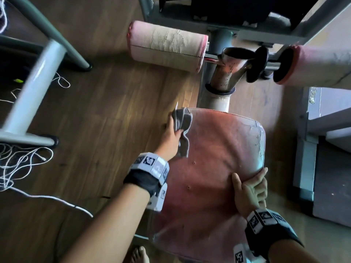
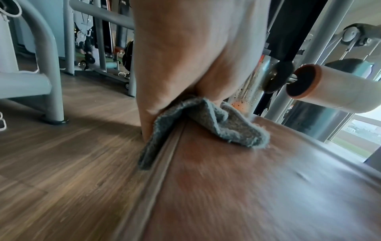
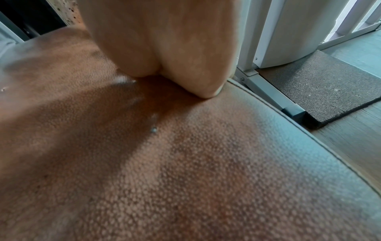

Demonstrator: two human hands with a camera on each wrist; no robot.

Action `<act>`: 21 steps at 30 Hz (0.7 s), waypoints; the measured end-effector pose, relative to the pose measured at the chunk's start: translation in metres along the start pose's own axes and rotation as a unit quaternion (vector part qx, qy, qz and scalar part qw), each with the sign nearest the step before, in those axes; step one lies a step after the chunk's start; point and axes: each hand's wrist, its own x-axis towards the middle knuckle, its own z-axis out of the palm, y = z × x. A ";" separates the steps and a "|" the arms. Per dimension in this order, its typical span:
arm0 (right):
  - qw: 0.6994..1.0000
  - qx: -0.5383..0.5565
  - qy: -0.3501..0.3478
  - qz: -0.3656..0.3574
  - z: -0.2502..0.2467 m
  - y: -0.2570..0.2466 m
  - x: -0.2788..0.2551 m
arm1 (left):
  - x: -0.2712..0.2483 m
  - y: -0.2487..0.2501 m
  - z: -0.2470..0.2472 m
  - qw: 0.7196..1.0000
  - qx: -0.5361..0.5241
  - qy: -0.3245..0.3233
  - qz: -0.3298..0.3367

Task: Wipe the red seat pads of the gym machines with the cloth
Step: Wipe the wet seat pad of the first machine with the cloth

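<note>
A worn red seat pad (image 1: 214,158) fills the middle of the head view, cracked along its far right corner. My left hand (image 1: 171,133) grips a grey cloth (image 1: 182,128) at the pad's far left corner; the cloth (image 2: 208,124) drapes over the pad's left edge (image 2: 164,151) there. My right hand (image 1: 248,188) holds the pad's right edge, thumb lying on top and fingers curled over the side. In the right wrist view the hand (image 3: 164,48) presses on the grained red surface (image 3: 185,163).
Two faded pink roller pads (image 1: 167,46) (image 1: 319,65) flank a rusty metal post (image 1: 226,73) beyond the seat. Grey machine frames (image 1: 34,88) stand at left, with white cords (image 1: 22,164) loose on the wooden floor. A grey mat (image 3: 321,88) lies at right.
</note>
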 end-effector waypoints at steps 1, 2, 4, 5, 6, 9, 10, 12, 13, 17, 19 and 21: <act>1.000 0.001 0.003 -0.002 0.001 0.000 0.001 | 0.002 0.003 -0.002 1.000 0.009 -0.006 0.005; 1.000 0.001 0.007 -0.005 0.002 0.001 0.001 | 0.000 0.004 -0.004 1.000 0.015 -0.011 0.007; 1.000 0.002 0.012 -0.010 0.003 0.001 0.002 | -0.014 0.004 -0.007 1.000 0.005 -0.017 0.014; 1.000 0.000 0.013 -0.013 0.003 0.002 0.002 | -0.026 0.001 -0.007 1.000 0.000 -0.017 0.022; 1.000 -0.002 0.012 -0.013 0.003 0.003 0.002 | -0.039 -0.006 -0.007 0.999 0.007 -0.015 0.036; 1.000 -0.008 0.005 -0.010 0.002 0.004 0.002 | -0.079 -0.039 -0.008 0.986 0.123 0.043 0.107; 1.000 -0.008 0.005 -0.011 0.002 0.003 0.002 | -0.088 -0.050 -0.008 0.976 0.167 0.067 0.126; 1.000 -0.009 0.008 -0.013 0.002 0.003 0.001 | -0.096 -0.065 -0.005 0.965 0.210 0.083 0.132; 1.000 -0.009 0.010 -0.014 0.002 0.002 0.000 | -0.096 -0.062 -0.005 0.968 0.204 0.076 0.123; 1.000 -0.013 0.016 -0.008 0.003 0.004 0.001 | -0.075 -0.040 -0.004 0.983 0.157 0.050 0.081; 1.000 -0.010 0.012 -0.007 0.003 0.004 0.002 | -0.065 -0.030 -0.005 0.986 0.149 0.040 0.068; 1.000 -0.009 0.011 -0.006 0.002 0.004 0.001 | -0.067 -0.024 -0.006 0.988 0.130 0.033 0.071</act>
